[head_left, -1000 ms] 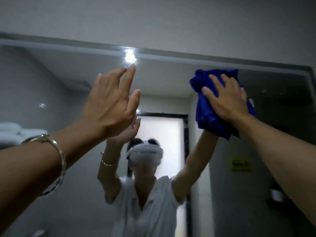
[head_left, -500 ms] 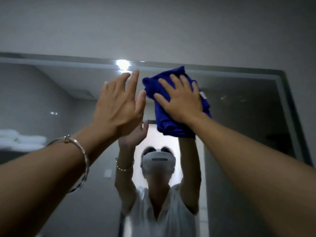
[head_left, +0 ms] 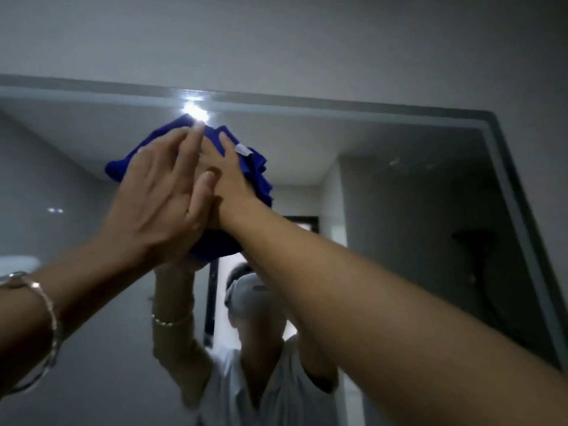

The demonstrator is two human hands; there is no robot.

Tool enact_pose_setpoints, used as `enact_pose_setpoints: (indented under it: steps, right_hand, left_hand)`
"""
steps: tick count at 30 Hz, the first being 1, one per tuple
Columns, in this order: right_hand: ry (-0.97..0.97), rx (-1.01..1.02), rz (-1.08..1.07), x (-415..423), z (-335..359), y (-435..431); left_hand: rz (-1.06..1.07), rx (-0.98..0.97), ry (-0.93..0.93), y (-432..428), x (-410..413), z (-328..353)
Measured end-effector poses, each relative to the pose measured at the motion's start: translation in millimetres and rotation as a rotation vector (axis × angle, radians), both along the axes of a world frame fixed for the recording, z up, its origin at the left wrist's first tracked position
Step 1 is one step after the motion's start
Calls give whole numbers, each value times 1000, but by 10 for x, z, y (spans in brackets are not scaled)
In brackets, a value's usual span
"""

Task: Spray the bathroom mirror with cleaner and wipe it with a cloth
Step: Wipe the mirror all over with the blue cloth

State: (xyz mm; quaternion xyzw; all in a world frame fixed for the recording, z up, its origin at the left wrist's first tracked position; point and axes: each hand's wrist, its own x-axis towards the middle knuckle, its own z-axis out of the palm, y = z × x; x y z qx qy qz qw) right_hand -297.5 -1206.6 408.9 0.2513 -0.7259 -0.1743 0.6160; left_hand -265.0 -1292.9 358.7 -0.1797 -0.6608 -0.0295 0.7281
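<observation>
The large wall mirror [head_left: 415,241] fills most of the view, its top edge running across the upper part. A bunched blue cloth [head_left: 255,167] with a small white tag lies against the glass near the top centre. My right hand [head_left: 224,176] presses flat on the cloth with straight fingers. My left hand [head_left: 163,198], fingers straight and together, is raised in front of the cloth and overlaps my right hand, hiding part of it. No spray bottle is in view.
The grey wall [head_left: 307,41] rises above the mirror. The mirror's bevelled right edge [head_left: 522,241] slants down the right side. In the reflection I see a person with raised arms, a lit doorway and a ceiling light [head_left: 193,109].
My right hand has swept the blue cloth leftward along the top of the mirror, from right of centre to behind my left hand. My left hand stayed raised.
</observation>
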Motion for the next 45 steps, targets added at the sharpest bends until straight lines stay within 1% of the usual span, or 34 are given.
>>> enact_pose_setpoints:
  steps: [1,3,5,7,9,11,12,14,15,17,20,21,22,23,24,26,27,29,31,33,34,36,38,40,43,45]
  right_hand:
    - [1,-23,57,-9,21,173]
    - [-5,-148,135,-39,113,622]
    - [8,-356,118,-84,261,1204]
    - [32,-604,74,-105,379,1898]
    - [1,-868,50,-123,387,2510]
    - [-83,-1079,45,-143,323,2763]
    - [-102,-1120,35,-161,313,2737]
    - [-122,-1084,50,-112,334,2491]
    - [-128,-1006,59,-75,326,2322]
    - [-119,-757,63,-28,238,1991]
    - [-55,-306,-13,-40,15,1690]
    - [-38,-214,-4,-70,17,1707]
    - [-36,-171,30,-93,92,1786]
    - [-39,-172,65,-113,218,1905]
    - [-39,-222,91,-130,371,2063]
    - [-33,-435,120,-176,665,2525]
    - [-15,-551,117,-203,742,2824]
    - [28,-727,81,-258,739,3520]
    - [-61,-861,143,-273,589,4064]
    - [-159,-925,250,-252,428,4241]
    - [-167,-933,263,-248,380,4230]
    - [-128,-932,222,-242,356,4097]
    - [-52,-866,137,-210,391,3829]
    - [-5,-698,79,-198,470,3440]
    - [-7,-416,36,-199,574,2848]
    - [0,-331,55,-196,581,2701]
  left_hand:
    - [11,-23,-14,28,8,9]
    - [24,-35,-42,50,10,38]
    - [37,-34,-80,58,12,22]
    - [74,-73,-102,44,34,-46]
    - [113,-97,-118,16,47,-116]
    - [126,-83,-141,57,48,-139]
    - [116,-72,-149,137,40,-137]
    - [71,-62,-138,435,7,-88]
    - [37,-62,-124,636,-6,-41]
    - [-45,-46,-96,1055,-13,72]
    - [-126,3,-72,1536,-75,181]
    - [-128,8,-66,1643,-123,169]
    - [-112,0,-60,1728,-176,145]
    - [-79,-19,-59,1782,-234,132]
    - [-29,-44,-63,1818,-280,134]
    - [101,-82,-72,1868,-349,217]
    - [128,-80,-67,1914,-363,286]
    - [66,-30,-41,2062,-359,431]
    - [-35,27,-23,2254,-362,548]
    - [-71,56,-21,2426,-440,584]
    - [-77,60,-31,2497,-489,578]
    - [-89,44,-58,2591,-573,518]
    - [-92,0,-62,2629,-625,424]
    - [-123,-22,-38,2625,-643,362]
    - [-205,5,-14,2588,-634,388]
    - [-236,21,-6,2570,-641,403]
